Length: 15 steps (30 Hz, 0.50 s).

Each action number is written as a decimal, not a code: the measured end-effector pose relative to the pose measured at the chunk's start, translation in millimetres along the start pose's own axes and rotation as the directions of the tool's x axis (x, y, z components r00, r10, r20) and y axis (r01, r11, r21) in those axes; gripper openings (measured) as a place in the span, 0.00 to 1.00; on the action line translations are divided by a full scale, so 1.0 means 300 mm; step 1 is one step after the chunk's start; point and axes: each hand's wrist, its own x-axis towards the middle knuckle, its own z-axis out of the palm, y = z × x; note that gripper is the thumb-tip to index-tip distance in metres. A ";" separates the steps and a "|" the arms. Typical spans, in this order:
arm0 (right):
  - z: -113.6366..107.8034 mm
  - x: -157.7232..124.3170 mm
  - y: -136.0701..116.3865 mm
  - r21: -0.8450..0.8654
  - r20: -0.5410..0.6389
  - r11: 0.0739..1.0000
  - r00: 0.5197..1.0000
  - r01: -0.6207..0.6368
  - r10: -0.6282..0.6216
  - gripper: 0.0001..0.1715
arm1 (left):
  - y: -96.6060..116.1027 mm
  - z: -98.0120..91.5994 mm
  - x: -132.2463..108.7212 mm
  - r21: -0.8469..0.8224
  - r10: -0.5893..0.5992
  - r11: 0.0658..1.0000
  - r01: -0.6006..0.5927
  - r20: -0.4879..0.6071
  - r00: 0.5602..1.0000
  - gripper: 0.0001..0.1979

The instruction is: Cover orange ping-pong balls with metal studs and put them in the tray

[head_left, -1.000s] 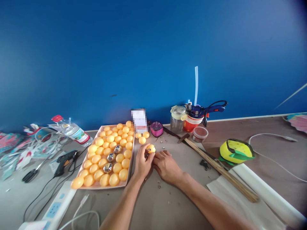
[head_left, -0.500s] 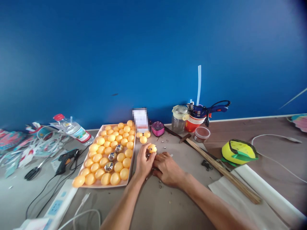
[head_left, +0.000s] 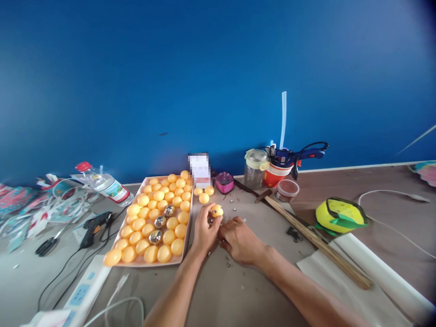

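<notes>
My left hand [head_left: 203, 231] is closed round a yellow ball [head_left: 217, 210], pinching it at the fingertips just right of a pink tray [head_left: 187, 236]. The tray holds several yellow balls and three shiny metallic ones [head_left: 160, 222]. My right hand [head_left: 240, 237] rests on the table beside the left, its fingers curled against the left fingers; what they hold is hidden. Small dark bits are scattered on the table around both hands. Three loose yellow balls [head_left: 203, 198] lie behind the hands.
Behind stand a pink box [head_left: 224, 182], a jar [head_left: 254, 169], a red cup with a blue glue gun [head_left: 289, 159] and a small tub [head_left: 286, 190]. Bamboo sticks [head_left: 316, 243], a yellow-green craft piece [head_left: 340, 215] and white paper lie right. A black glue gun [head_left: 95, 223], scissors, bottle and power strip lie left.
Both hands have stayed nearly in place with the ball; the right hand's fingers have shifted slightly against the left. The view has drifted a little.
</notes>
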 end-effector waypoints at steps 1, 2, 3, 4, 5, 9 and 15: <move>0.003 0.001 0.002 -0.006 0.008 1.000 1.000 -0.002 0.002 0.06 | 0.000 0.001 0.000 -0.003 0.000 1.000 0.000 -0.002 1.000 0.16; 0.006 0.003 0.003 -0.005 0.011 1.000 1.000 -0.001 0.001 0.05 | -0.001 0.001 0.000 -0.007 0.000 1.000 0.000 -0.005 1.000 0.16; 0.009 0.005 0.005 0.008 0.007 1.000 1.000 -0.001 0.001 0.05 | -0.001 0.002 -0.001 -0.014 0.000 1.000 0.000 -0.009 1.000 0.16; 0.011 0.006 0.007 0.038 -0.007 0.999 1.000 0.000 0.000 0.05 | -0.001 0.002 -0.001 -0.021 0.000 1.000 0.000 -0.010 1.000 0.16; 0.012 0.007 0.009 0.091 -0.033 0.996 0.999 0.004 -0.001 0.05 | -0.001 0.001 -0.001 -0.027 -0.001 1.000 0.000 -0.010 1.000 0.16; 0.003 0.007 0.028 0.488 -0.219 0.873 0.967 -0.009 0.133 0.08 | 0.000 0.000 -0.003 -0.037 -0.024 0.999 0.025 0.008 1.000 0.16; 0.006 0.017 0.087 0.828 -0.240 0.554 0.838 -0.087 0.491 0.10 | 0.013 -0.002 -0.002 -0.071 0.040 0.997 -0.034 0.083 0.996 0.16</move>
